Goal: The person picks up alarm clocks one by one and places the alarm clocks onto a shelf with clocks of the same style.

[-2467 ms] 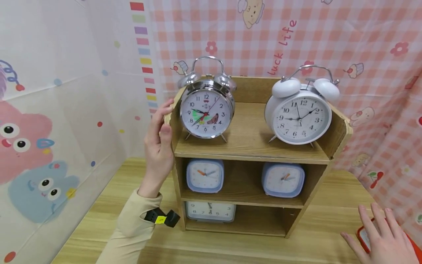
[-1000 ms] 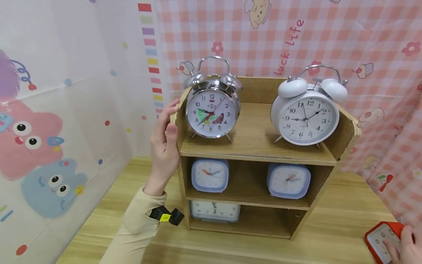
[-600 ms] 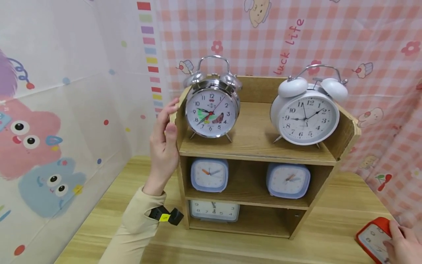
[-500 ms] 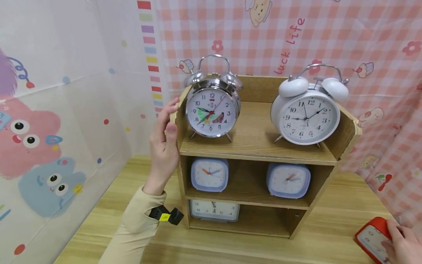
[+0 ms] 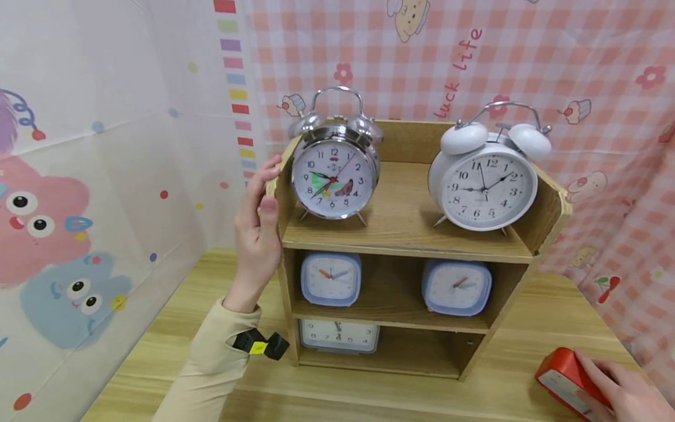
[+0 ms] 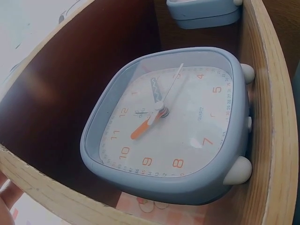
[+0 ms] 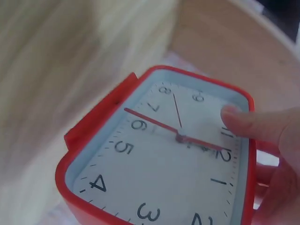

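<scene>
My left hand (image 5: 256, 234) rests against the outer left side of a wooden shelf (image 5: 406, 249), its fingers fairly straight along the upper edge. At the lower right, my right hand (image 5: 627, 390) grips a red rectangular alarm clock (image 5: 566, 375) over the table. In the right wrist view, the thumb (image 7: 253, 123) lies over the front of its white dial. A silver twin-bell alarm clock (image 5: 334, 179) and a white twin-bell alarm clock (image 5: 487, 187) stand on the top shelf. Two blue-rimmed clocks, left (image 5: 331, 280) and right (image 5: 456, 287), occupy the middle level.
A pale rectangular clock (image 5: 339, 337) stands at the left of the bottom level, its top hidden by the board above. The wood-grain table (image 5: 422, 401) extends around the shelf. Patterned cloth (image 5: 622, 176) hangs close behind and to the right.
My right hand has gone from spread over the red clock to gripping it. The clock has moved left towards the shelf and turned, showing more of its red top. My left hand stays at the shelf.
</scene>
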A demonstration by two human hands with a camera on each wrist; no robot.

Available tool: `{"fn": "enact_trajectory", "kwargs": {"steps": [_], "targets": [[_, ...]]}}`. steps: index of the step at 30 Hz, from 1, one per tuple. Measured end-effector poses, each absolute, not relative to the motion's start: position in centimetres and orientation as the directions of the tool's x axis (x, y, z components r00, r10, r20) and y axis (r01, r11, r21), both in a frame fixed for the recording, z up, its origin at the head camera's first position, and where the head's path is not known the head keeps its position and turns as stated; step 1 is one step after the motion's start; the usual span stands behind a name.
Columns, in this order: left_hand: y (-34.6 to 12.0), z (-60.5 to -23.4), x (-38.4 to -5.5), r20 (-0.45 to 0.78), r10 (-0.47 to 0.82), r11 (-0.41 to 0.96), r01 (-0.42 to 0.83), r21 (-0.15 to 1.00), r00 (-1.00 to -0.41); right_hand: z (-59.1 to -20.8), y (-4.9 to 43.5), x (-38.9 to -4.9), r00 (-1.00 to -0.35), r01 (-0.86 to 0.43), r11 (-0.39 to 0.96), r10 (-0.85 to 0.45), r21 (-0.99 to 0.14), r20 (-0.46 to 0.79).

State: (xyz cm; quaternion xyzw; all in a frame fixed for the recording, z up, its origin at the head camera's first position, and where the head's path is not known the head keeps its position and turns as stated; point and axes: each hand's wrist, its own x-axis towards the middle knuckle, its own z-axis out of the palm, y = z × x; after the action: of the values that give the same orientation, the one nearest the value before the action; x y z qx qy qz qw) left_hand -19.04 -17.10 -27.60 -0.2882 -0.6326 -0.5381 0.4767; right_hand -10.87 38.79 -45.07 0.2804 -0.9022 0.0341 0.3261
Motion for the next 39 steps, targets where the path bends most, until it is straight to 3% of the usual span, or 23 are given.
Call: {"fn": "enact_trajectory", "kwargs": {"steps": [4, 8, 15, 21, 34, 39], "targets": [[-17.1, -27.5, -19.0, 0.918, -0.148, 0.258, 0.881, 0.396, -0.369, -44.1, 38.1, -10.1, -0.693, -0.582, 0.806, -0.562, 0.109, 0.452], [-17.1, -27.6, -19.1, 0.921, -0.146, 0.262, 0.883, 0.389, -0.362, -43.8, 36.6, -9.9, -0.612, -0.685, 0.723, -0.637, 0.089, 0.468], [-17.2, -27.7, -18.9, 0.914, -0.150, 0.255, 0.879, 0.404, -0.376, -42.8, 32.0, -8.5, -0.530, -0.737, 0.671, -0.643, 0.073, 0.553], [-17.2, -27.7, -18.7, 0.912, -0.149, 0.255, 0.876, 0.409, -0.382, -41.8, 28.3, -7.8, -0.438, -0.778, 0.616, -0.676, 0.128, 0.593], [-17.0, -27.8, -19.0, 0.913, -0.147, 0.251, 0.878, 0.407, -0.381, -41.3, 21.3, -5.4, -0.417, -0.734, 0.652, -0.653, 0.190, 0.633], [-17.1, -27.6, -19.0, 0.916, -0.146, 0.252, 0.881, 0.401, -0.375, -41.4, 19.8, -6.0, -0.354, -0.753, 0.607, -0.701, 0.256, 0.619]]}}
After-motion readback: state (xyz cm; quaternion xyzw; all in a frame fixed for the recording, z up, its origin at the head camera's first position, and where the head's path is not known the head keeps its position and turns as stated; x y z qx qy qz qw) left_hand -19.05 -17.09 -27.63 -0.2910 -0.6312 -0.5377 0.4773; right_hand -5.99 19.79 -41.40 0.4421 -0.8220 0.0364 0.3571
